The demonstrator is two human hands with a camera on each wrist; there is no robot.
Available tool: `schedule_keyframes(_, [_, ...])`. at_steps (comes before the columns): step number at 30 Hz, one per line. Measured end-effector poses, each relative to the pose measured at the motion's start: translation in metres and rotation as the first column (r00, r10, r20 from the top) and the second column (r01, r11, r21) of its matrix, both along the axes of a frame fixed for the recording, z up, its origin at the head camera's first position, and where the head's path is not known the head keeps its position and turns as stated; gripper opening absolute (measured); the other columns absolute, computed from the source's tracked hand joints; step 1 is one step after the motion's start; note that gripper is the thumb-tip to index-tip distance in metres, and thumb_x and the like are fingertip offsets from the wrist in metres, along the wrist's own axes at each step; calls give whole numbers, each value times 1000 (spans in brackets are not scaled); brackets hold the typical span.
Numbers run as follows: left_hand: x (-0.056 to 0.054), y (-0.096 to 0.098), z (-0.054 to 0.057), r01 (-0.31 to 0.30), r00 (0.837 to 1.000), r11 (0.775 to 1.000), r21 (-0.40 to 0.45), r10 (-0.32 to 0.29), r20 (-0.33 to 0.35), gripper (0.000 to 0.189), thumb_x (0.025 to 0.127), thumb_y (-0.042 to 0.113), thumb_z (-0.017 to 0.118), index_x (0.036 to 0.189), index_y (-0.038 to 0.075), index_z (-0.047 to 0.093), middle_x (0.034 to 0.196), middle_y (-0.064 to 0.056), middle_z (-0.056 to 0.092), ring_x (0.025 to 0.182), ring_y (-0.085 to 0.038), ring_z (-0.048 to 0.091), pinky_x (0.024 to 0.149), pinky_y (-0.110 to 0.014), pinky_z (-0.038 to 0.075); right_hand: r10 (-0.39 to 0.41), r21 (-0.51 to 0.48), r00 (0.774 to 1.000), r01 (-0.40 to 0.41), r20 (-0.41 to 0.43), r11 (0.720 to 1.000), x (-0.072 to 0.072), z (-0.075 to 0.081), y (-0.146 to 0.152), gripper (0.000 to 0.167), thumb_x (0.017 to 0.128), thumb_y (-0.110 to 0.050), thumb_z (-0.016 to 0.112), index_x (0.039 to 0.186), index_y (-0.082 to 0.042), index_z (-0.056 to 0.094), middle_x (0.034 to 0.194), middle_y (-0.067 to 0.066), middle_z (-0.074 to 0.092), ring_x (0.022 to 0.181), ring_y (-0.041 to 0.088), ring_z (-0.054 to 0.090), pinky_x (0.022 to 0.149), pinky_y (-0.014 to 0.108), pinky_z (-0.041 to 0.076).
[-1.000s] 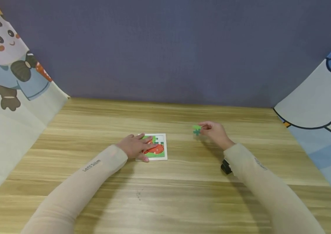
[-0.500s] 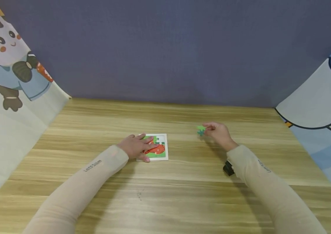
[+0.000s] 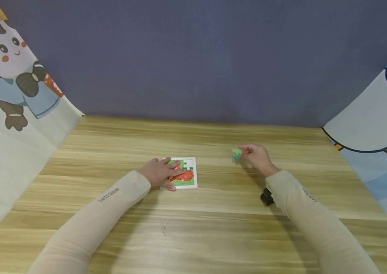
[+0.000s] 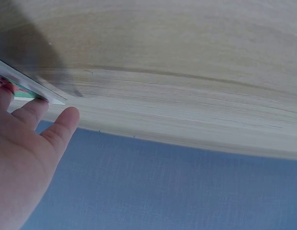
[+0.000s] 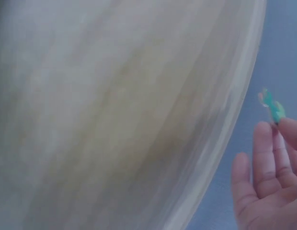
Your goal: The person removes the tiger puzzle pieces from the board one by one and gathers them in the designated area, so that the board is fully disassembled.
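A white-framed jigsaw puzzle with a red animal on green lies flat on the table, a white gap showing at its upper right corner. My left hand rests on its left part with fingers spread and straight, hiding that side. In the left wrist view, fingertips touch the puzzle near its edge. To the right, my right hand pinches a green puzzle piece between thumb and fingers, raised above the table. The right wrist view shows the same puzzle piece at the fingertips, blurred.
The wooden table runs back to a dark blue-grey wall panel. Cartoon-printed sheets stand at the left and right. A black wrist device sits under the right sleeve.
My right hand has shifted slightly right with the green puzzle piece, mostly in the first half second, and the piece's tilt has changed a little. The left hand stays on the puzzle.
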State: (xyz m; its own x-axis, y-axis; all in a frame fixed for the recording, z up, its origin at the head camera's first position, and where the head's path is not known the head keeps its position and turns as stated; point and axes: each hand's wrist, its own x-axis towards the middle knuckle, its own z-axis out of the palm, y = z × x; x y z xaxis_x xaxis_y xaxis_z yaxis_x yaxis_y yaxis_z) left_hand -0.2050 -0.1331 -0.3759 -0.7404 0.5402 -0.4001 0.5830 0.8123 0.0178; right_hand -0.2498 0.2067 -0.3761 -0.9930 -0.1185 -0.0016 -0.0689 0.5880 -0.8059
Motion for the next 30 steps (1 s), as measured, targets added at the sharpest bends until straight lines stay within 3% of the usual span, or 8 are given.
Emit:
schedule_keyframes(6, [-1,0,-1,-10,1000,1000,-13,10,15,77,86,62,51,152,36,23,160,2,13,145,-32,13,112,-55,21,-3,-2,996,4,92,1000,-2,1,1,39,88,-1,60,125,9,57,116,26,63,105,35,59,86,32,50])
schedule_keyframes(11, [-1,0,-2,-17,1000,1000,-12,17,14,76,86,62,51,152,37,23,160,3,13,145,-32,13,112,-54,21,-16,-34,989,21,148,999,-3,2,0,41,87,3,59,128,10,54,119,28,60,99,28,61,81,27,53])
schedule_keyframes(18, [1,0,-1,-3,1000,1000,-28,3,2,75,86,62,50,152,36,24,160,3,13,145,-31,13,112,-55,21,-19,-109,980,41,197,993,-5,2,0,41,86,11,57,125,16,52,108,27,65,71,2,60,71,20,54])
schedule_keyframes(26, [2,0,1,-5,1000,1000,-22,5,8,76,87,61,50,152,36,23,160,3,13,145,-32,13,111,-55,22,-25,-206,957,88,290,975,-5,2,2,41,89,9,55,128,18,47,92,10,66,63,3,61,67,20,55])
schedule_keyframes(30, [2,0,2,-10,1000,1000,-18,10,8,75,87,61,51,152,35,24,160,2,14,144,-32,14,111,-55,22,-23,-195,946,90,324,977,-4,3,2,43,90,6,55,130,16,47,81,-1,66,61,4,62,64,22,55])
